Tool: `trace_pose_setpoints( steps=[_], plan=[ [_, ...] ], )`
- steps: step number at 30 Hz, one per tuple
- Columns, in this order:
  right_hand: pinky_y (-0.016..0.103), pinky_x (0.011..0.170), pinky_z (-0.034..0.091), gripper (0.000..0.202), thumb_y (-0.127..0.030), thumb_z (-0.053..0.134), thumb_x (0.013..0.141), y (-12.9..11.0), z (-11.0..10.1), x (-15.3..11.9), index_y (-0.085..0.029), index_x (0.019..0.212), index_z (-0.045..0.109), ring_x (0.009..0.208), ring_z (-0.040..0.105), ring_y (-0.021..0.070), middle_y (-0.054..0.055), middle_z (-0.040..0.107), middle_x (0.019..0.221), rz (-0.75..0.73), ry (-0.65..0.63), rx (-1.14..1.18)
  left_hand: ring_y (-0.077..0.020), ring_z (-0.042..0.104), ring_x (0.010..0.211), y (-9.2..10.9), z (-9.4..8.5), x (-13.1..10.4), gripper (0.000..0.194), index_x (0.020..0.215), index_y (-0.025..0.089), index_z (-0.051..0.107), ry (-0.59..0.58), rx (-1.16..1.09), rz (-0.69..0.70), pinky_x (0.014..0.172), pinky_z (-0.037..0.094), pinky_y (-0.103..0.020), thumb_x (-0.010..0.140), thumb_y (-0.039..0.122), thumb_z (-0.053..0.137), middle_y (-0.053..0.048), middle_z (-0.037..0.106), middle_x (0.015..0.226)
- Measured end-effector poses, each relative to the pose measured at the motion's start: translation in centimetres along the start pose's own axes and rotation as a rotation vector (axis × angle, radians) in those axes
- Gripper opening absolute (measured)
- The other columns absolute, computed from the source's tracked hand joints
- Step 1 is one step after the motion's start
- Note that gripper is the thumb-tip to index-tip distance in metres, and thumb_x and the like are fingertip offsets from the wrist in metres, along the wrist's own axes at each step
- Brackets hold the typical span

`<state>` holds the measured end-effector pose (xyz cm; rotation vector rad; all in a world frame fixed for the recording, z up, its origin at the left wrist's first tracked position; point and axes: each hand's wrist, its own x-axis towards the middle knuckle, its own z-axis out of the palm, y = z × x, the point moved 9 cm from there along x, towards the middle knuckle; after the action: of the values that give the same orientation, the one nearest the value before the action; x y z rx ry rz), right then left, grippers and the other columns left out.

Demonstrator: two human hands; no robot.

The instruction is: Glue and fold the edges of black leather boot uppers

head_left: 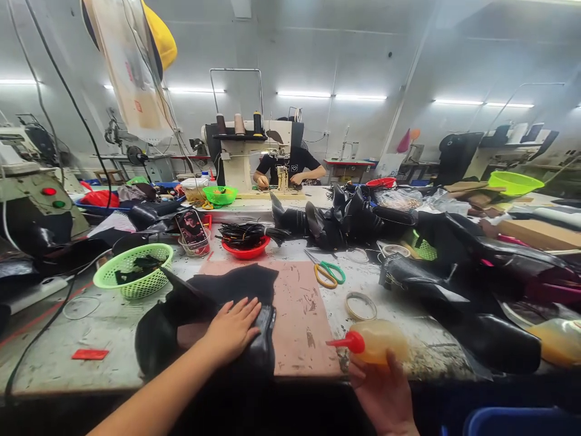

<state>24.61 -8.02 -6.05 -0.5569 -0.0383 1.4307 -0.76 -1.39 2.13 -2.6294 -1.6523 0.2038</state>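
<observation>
My left hand (pixel 236 330) lies flat with fingers stretched on a black leather piece (pixel 204 303), which looks like part of a boot upper. That piece rests partly on a pinkish work mat (pixel 299 321) and hangs over the table's front edge. In my right hand (pixel 384 387) is a glue bottle (pixel 381 340) with amber liquid and a red nozzle, tilted sideways so the nozzle points left over the mat's right edge. My fingers wrap it from below. A roll of tape (pixel 361 306) lies just behind the bottle.
Scissors (pixel 327 274) with green and orange handles lie behind the mat. A green basket (pixel 136 272) and a red bowl (pixel 245 247) of black strips stand at the back. Black boot parts (pixel 436 297) pile up at right. A co-worker (pixel 290 169) sits at a sewing machine opposite.
</observation>
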Motion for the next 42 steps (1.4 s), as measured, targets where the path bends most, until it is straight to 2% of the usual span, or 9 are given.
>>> trace_pose_setpoints(
  steps=[5,7,9,14,19,25,32,38,42],
  plan=[
    [0.02,0.042,0.042,0.043,-0.04,0.08,0.052,-0.2,4.3,1.9,-0.027,0.088,0.061,0.052,0.054,0.0091,-0.002,0.066,0.075,-0.047,-0.097,-0.111,-0.0254,0.042,0.121,-0.7,-0.4,6.1,0.033,0.112,0.019,0.057,0.08,0.016,-0.049,0.096,0.037,-0.041,0.09,0.027,0.033,-0.008,0.05,0.129],
    [0.02,0.043,0.045,0.045,-0.037,0.081,0.049,-0.5,5.1,3.0,-0.026,0.088,0.062,0.053,0.056,0.0093,-0.003,0.066,0.074,-0.058,-0.092,-0.129,-0.024,0.047,0.117,-0.9,-0.2,7.7,0.031,0.107,0.017,0.058,0.079,0.01,-0.046,0.093,0.04,-0.037,0.089,0.025,0.034,-0.009,0.054,0.125],
    [0.02,0.045,0.048,0.047,-0.036,0.083,0.047,-0.5,5.6,4.3,-0.025,0.087,0.062,0.055,0.059,0.0106,-0.003,0.067,0.073,-0.063,-0.077,-0.149,-0.0254,0.048,0.114,-1.1,0.2,8.3,0.033,0.115,0.015,0.054,0.071,0.006,-0.04,0.091,0.041,-0.038,0.089,0.025,0.036,-0.011,0.051,0.127],
    [0.022,0.049,0.052,0.051,-0.039,0.082,0.045,0.4,7.7,8.5,-0.024,0.09,0.061,0.055,0.06,0.0117,-0.004,0.066,0.066,-0.114,-0.105,-0.287,-0.0309,0.035,0.125,-0.6,1.1,7.0,0.046,0.132,0.016,0.039,0.024,0.001,0.016,0.096,0.037,-0.046,0.089,0.031,0.04,-0.014,0.032,0.14],
    [0.021,0.045,0.048,0.052,-0.035,0.084,0.036,1.3,9.6,12.9,-0.02,0.081,0.061,0.046,0.055,0.009,-0.006,0.062,0.059,-0.26,-0.008,-0.477,-0.029,0.032,0.128,0.2,1.5,5.5,0.047,0.134,0.021,0.034,-0.039,0.012,0.081,0.096,0.038,-0.045,0.089,0.035,0.04,-0.01,0.03,0.141],
    [0.023,0.043,0.046,0.051,-0.034,0.083,0.034,1.9,10.9,16.8,-0.015,0.075,0.06,0.044,0.052,0.0094,-0.004,0.061,0.06,-0.359,0.049,-0.596,-0.0288,0.032,0.127,0.1,1.7,5.6,0.047,0.134,0.021,0.034,-0.008,0.017,0.084,0.097,0.037,-0.045,0.09,0.035,0.038,-0.01,0.028,0.141],
    [0.028,0.047,0.047,0.05,-0.043,0.08,0.04,2.1,11.1,17.7,-0.015,0.077,0.06,0.051,0.055,0.0134,0.0,0.062,0.066,-0.413,0.056,-0.732,-0.0284,0.036,0.126,-0.2,2.2,5.7,0.047,0.133,0.024,0.037,0.063,-0.044,0.087,0.096,0.037,-0.045,0.089,0.041,0.036,-0.009,0.033,0.14],
    [0.03,0.054,0.048,0.05,-0.043,0.079,0.044,2.0,11.2,17.6,-0.015,0.081,0.061,0.06,0.057,0.0161,0.002,0.063,0.073,-0.422,0.053,-0.794,-0.0285,0.034,0.127,-0.1,2.5,5.7,0.047,0.133,0.021,0.036,0.037,-0.052,0.091,0.096,0.035,-0.045,0.09,0.04,0.034,-0.009,0.031,0.141],
    [0.029,0.053,0.048,0.049,-0.043,0.078,0.044,2.0,11.3,17.5,-0.015,0.081,0.06,0.063,0.057,0.017,0.003,0.063,0.074,-0.437,0.049,-0.815,-0.0282,0.035,0.126,-0.2,2.6,5.7,0.047,0.133,0.022,0.038,0.067,-0.066,0.086,0.096,0.035,-0.044,0.089,0.041,0.035,-0.008,0.034,0.14]
  ],
)
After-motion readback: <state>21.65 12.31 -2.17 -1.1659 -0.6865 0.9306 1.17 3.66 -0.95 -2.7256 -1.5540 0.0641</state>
